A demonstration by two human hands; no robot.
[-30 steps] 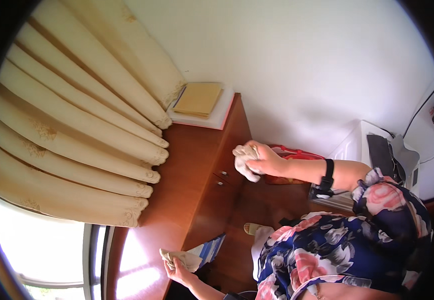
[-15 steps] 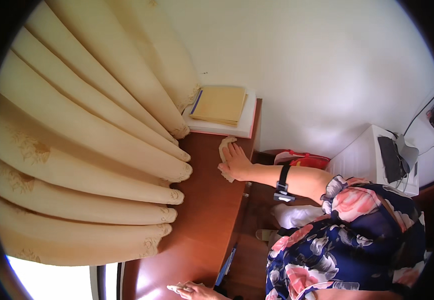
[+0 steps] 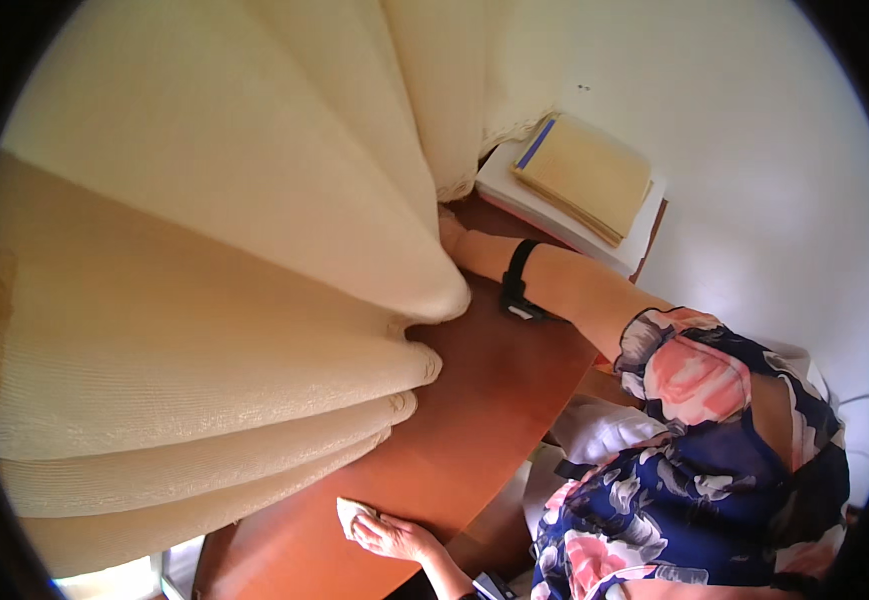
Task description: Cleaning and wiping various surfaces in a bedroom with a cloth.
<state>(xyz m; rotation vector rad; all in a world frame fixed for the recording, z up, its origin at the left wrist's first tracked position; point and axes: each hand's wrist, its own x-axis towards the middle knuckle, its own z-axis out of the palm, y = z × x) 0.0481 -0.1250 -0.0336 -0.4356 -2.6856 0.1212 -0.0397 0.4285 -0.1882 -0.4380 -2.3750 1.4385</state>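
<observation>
My right arm reaches across the reddish-brown desk and passes under the hem of the cream curtain. Only the back part of my right hand shows at the curtain's edge; its fingers, and whatever lies beneath them, are hidden. A black strap with a small device sits round that forearm. On the near part of the desk, my left hand is closed on a crumpled whitish cloth, which rests against the desktop.
Yellowish notebooks lie stacked on a larger white book at the desk's far end, against the white wall. The curtain's folds hang over the desk's left side. A bright window shows at lower left.
My right hand has moved left under the curtain, and the beige cloth it pressed flat is out of sight. My left hand with its cloth has come further onto the desk. The view has shifted.
</observation>
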